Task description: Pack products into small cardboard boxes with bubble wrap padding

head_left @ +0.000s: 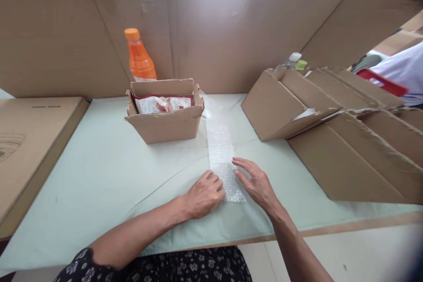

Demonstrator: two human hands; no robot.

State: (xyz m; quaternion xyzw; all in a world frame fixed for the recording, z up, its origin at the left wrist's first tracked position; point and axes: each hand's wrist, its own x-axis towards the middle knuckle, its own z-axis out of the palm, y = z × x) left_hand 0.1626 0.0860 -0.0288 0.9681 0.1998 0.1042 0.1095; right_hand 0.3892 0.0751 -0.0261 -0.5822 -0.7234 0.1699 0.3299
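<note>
i see bubble wrap [220,141] on the desk [109,154], right of the small box [168,128]; nearer the person than that box, the left hand [205,194] curls, grip unclear; the right hand [259,185] has parted fingers.

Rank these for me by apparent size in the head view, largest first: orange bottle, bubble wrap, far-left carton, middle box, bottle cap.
1. Far-left carton, cut off by the frame
2. Middle box and bubble wrap: too alike to rank
3. Orange bottle, base hidden
4. Bottle cap
</note>
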